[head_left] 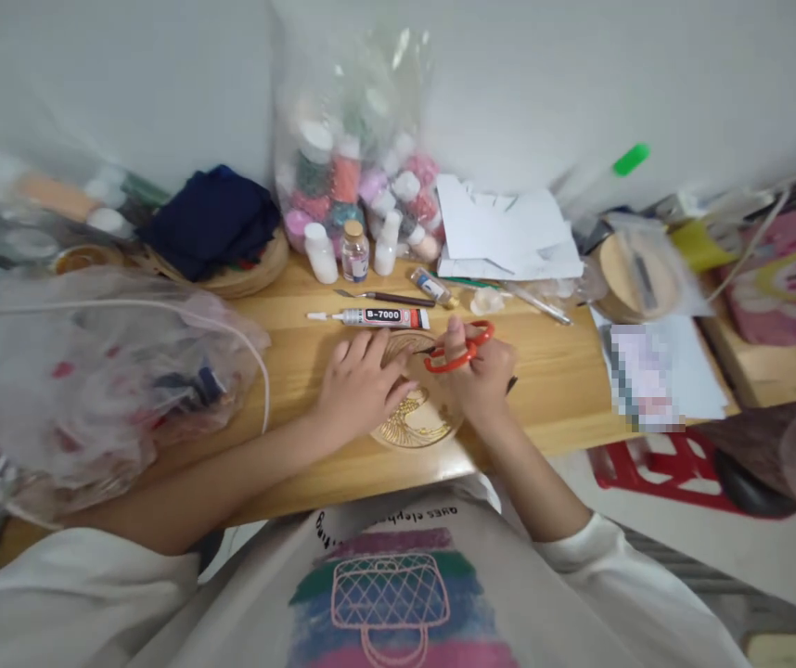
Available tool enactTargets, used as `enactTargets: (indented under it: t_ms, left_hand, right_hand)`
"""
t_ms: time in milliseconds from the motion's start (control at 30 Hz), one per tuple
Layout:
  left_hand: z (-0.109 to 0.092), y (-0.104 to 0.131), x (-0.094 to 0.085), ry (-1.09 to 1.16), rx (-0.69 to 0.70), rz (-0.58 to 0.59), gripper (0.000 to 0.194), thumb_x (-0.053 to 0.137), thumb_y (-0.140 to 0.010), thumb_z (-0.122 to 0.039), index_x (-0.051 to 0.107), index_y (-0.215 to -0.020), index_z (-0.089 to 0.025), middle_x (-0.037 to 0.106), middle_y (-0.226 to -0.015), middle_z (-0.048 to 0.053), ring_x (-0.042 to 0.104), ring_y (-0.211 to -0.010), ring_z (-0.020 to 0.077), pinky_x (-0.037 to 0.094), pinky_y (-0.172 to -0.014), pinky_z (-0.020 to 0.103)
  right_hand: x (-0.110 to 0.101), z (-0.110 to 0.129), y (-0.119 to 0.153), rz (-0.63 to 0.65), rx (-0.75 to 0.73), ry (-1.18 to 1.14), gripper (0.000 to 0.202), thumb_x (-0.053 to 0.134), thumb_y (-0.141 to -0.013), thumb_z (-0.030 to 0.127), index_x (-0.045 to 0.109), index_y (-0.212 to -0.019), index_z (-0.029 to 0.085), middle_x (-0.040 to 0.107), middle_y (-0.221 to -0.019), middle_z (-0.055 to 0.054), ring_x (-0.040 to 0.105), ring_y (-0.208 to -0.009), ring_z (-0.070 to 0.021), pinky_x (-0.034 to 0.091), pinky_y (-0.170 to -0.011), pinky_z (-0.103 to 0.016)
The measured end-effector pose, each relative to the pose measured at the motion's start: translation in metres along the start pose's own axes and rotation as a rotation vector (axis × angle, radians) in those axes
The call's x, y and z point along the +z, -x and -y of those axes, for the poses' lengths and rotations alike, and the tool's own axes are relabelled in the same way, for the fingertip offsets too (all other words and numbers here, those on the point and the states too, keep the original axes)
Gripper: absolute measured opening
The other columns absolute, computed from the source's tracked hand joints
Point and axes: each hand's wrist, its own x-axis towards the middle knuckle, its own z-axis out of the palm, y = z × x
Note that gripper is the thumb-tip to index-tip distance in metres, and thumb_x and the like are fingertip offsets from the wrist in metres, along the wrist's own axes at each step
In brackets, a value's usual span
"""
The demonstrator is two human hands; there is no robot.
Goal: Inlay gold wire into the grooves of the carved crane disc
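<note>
A round flat piece with gold raised lines (413, 429) lies on the wooden table in front of me. My left hand (363, 385) rests on its left side with fingers spread and stretched out. My right hand (476, 376) is closed around small scissors with orange handles (462, 358), held over the right side of the round piece. How the scissor blades lie is hard to make out, as fingers partly hide them. Just beyond my hands lies a glue tube marked B-7000 (385, 317), with a dark-handled tool (398, 299) behind it.
Small bottles (354, 252) and a clear bag of coloured jars (346, 176) stand at the back. White papers (509, 232) are right of them. Plastic bags (92, 371) and a white cord (263, 362) crowd the left; dark blue cloth (210, 223) lies behind. A red stool (669, 468) is below right.
</note>
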Motion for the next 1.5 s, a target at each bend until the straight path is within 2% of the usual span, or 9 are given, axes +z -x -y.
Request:
enactTargets:
  t_ms: [100, 233, 433, 800, 967, 1133, 1200, 1333, 1500]
  left_hand:
    - [0.002, -0.005, 0.002, 0.057, -0.048, -0.020, 0.041, 0.051, -0.099, -0.042, 0.064, -0.132, -0.022, 0.055, -0.139, 0.019, 0.049, -0.124, 0.0367, 0.044, -0.092, 0.049]
    - [0.004, -0.006, 0.005, 0.140, -0.067, -0.041, 0.037, 0.057, -0.096, -0.040, 0.067, -0.127, -0.024, 0.055, -0.138, 0.016, 0.049, -0.124, 0.0352, 0.043, -0.096, 0.050]
    - [0.005, -0.005, 0.005, 0.164, -0.064, -0.031, 0.038, 0.055, -0.097, -0.043, 0.067, -0.129, -0.026, 0.054, -0.137, 0.014, 0.047, -0.125, 0.0326, 0.042, -0.099, 0.049]
    - [0.007, -0.006, 0.002, 0.244, -0.083, -0.044, 0.035, 0.061, -0.093, -0.036, 0.069, -0.125, -0.024, 0.055, -0.137, 0.014, 0.047, -0.129, 0.0327, 0.039, -0.106, 0.053]
    - [0.012, -0.008, -0.005, 0.335, -0.104, -0.077, 0.040, 0.064, -0.091, -0.031, 0.065, -0.130, -0.024, 0.059, -0.134, 0.012, 0.050, -0.127, 0.0303, 0.039, -0.108, 0.053]
    - [0.010, -0.005, -0.021, 0.464, -0.112, -0.127, 0.041, 0.066, -0.089, -0.025, 0.065, -0.129, -0.019, 0.064, -0.130, 0.012, 0.057, -0.124, 0.0263, 0.043, -0.108, 0.047]
    - [0.004, -0.005, -0.028, 0.590, -0.105, -0.142, 0.038, 0.064, -0.089, -0.027, 0.065, -0.127, -0.019, 0.066, -0.129, 0.011, 0.061, -0.119, 0.0229, 0.048, -0.104, 0.041]
    - [-0.019, -0.012, -0.037, 1.222, -0.203, -0.187, 0.040, 0.071, -0.083, -0.032, 0.067, -0.121, -0.018, 0.071, -0.119, 0.011, 0.067, -0.109, 0.0234, 0.052, -0.093, 0.038]
    - [-0.047, -0.037, -0.036, 1.699, -0.377, -0.310, 0.039, 0.078, -0.076, -0.026, 0.068, -0.113, -0.020, 0.072, -0.116, 0.008, 0.069, -0.094, 0.0180, 0.054, -0.081, 0.030]
  right_hand:
    - [0.009, -0.005, -0.019, 0.060, -0.002, -0.047, 0.054, 0.040, -0.096, 0.044, 0.053, -0.050, 0.021, 0.054, -0.044, -0.001, 0.049, -0.042, -0.0113, 0.034, -0.046, -0.025]
    - [0.014, -0.010, -0.026, 0.073, -0.027, -0.075, 0.057, 0.036, -0.098, 0.047, 0.055, -0.052, 0.020, 0.054, -0.045, -0.001, 0.047, -0.042, -0.0117, 0.036, -0.048, -0.026]
    - [0.019, -0.012, -0.022, 0.012, 0.044, -0.113, 0.060, 0.036, -0.099, 0.054, 0.055, -0.052, 0.020, 0.053, -0.046, 0.000, 0.047, -0.044, -0.0119, 0.034, -0.049, -0.027]
    - [0.025, -0.018, -0.019, -0.101, 0.076, -0.205, 0.061, 0.041, -0.096, 0.055, 0.054, -0.049, 0.020, 0.051, -0.042, 0.001, 0.046, -0.042, -0.0115, 0.034, -0.049, -0.027]
    - [0.019, -0.012, -0.016, -0.138, 0.065, -0.275, 0.062, 0.043, -0.095, 0.055, 0.056, -0.046, 0.020, 0.053, -0.040, 0.001, 0.049, -0.041, -0.0117, 0.038, -0.048, -0.026]
    - [-0.004, 0.002, -0.016, -0.227, 0.113, -0.403, 0.060, 0.046, -0.095, 0.053, 0.059, -0.047, 0.020, 0.056, -0.042, 0.000, 0.053, -0.042, -0.0123, 0.042, -0.047, -0.026]
    - [-0.017, 0.011, -0.016, -0.275, 0.131, -0.458, 0.061, 0.047, -0.095, 0.054, 0.058, -0.046, 0.021, 0.055, -0.041, 0.000, 0.052, -0.040, -0.0122, 0.040, -0.044, -0.027]
    - [-0.035, 0.030, -0.018, -0.439, 0.130, -0.480, 0.062, 0.047, -0.096, 0.057, 0.057, -0.045, 0.022, 0.052, -0.040, 0.001, 0.048, -0.037, -0.0116, 0.037, -0.040, -0.027]
    - [-0.038, 0.044, -0.028, -0.502, 0.177, -0.501, 0.060, 0.046, -0.098, 0.052, 0.056, -0.046, 0.023, 0.054, -0.041, 0.001, 0.052, -0.041, -0.0122, 0.041, -0.045, -0.028]
